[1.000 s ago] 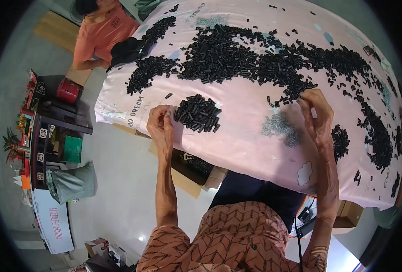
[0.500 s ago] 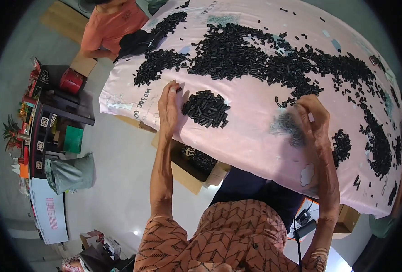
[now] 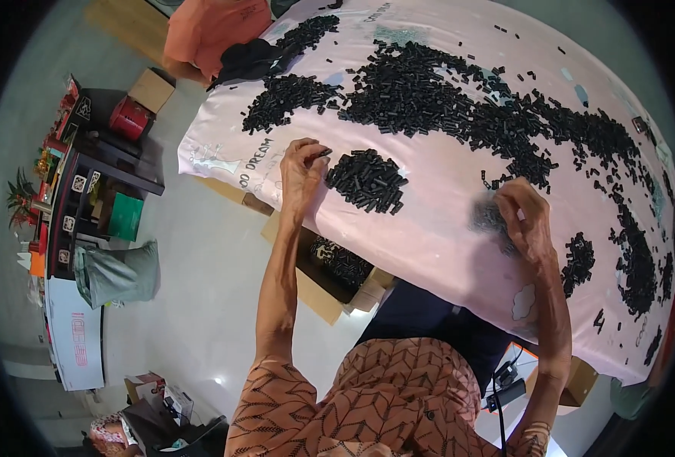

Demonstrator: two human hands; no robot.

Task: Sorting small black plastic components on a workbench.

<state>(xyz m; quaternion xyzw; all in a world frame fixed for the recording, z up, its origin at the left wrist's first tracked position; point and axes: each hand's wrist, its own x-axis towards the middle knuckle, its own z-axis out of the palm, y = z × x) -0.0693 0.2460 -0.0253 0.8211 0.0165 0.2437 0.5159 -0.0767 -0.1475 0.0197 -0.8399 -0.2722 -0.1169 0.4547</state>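
My left hand (image 3: pixel 302 177) is over the pink cloth-covered table (image 3: pixel 436 194), its thumb and fingertips pinched on a small black cylindrical piece (image 3: pixel 325 152). Just right of it lies a compact heap of similar black pieces (image 3: pixel 366 181). My right hand (image 3: pixel 526 219) is curled with its fingertips together above the cloth, near a grey-green printed patch (image 3: pixel 488 217). Whatever those fingertips may hold is too small to make out. Beyond both hands spreads a large mass of black pieces (image 3: pixel 406 95). A smaller heap (image 3: pixel 578 263) lies right of my right forearm.
Across the table's far left corner is a person in an orange shirt (image 3: pixel 223 34), beside a black cloth item (image 3: pixel 246 61). Below the near edge stands an open cardboard box (image 3: pixel 318 297) with black pieces inside. A grey-green sack (image 3: pixel 120 274) stands on the floor at left.
My left hand has gone from fingers stretched upward to a bent pinch on the black piece. My right hand has shifted slightly down. The whole view has shifted a little.
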